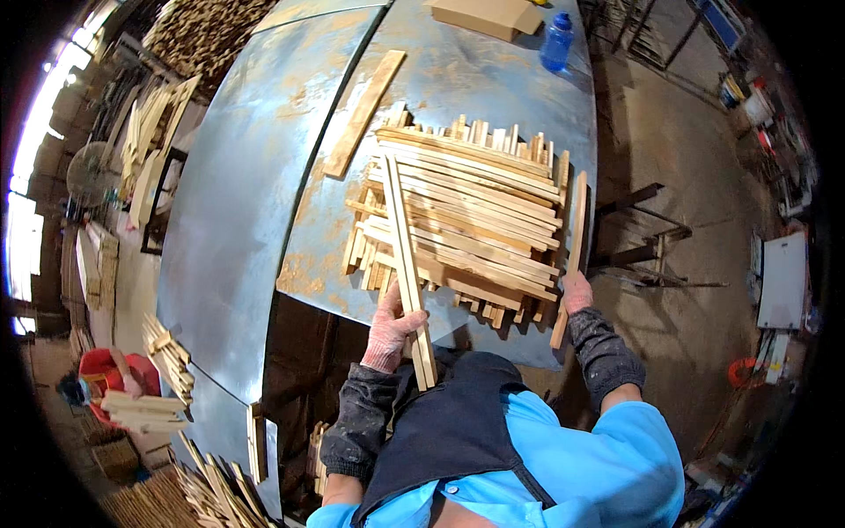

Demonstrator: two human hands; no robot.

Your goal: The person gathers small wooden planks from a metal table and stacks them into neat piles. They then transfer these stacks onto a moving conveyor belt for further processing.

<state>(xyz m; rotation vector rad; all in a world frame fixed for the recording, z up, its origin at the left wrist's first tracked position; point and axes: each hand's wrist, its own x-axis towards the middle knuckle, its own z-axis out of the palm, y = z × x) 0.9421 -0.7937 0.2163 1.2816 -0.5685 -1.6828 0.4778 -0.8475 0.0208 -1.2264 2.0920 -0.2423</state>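
In a pinkish work glove, my left hand point(389, 333) is closed around wooden strips point(406, 255), pale and side by side, that slant over the left part of a stack. My right hand point(576, 293), gloved as well, grips a single wooden strip point(576, 231) standing off the stack's right side, its near end reaching past the table edge. Between the hands lies the stack of wooden strips point(475, 211), layered crosswise on the metal table. The fingers of my right hand are partly hidden behind its back.
A wide board point(365, 114) lies left of the stack on the blue-grey metal table point(229, 194). A cardboard box point(484, 18) and a blue bottle point(556, 42) stand at the far end. A metal stand point(651, 251) is at right. Lower left, a person in red point(110, 374) holds boards.
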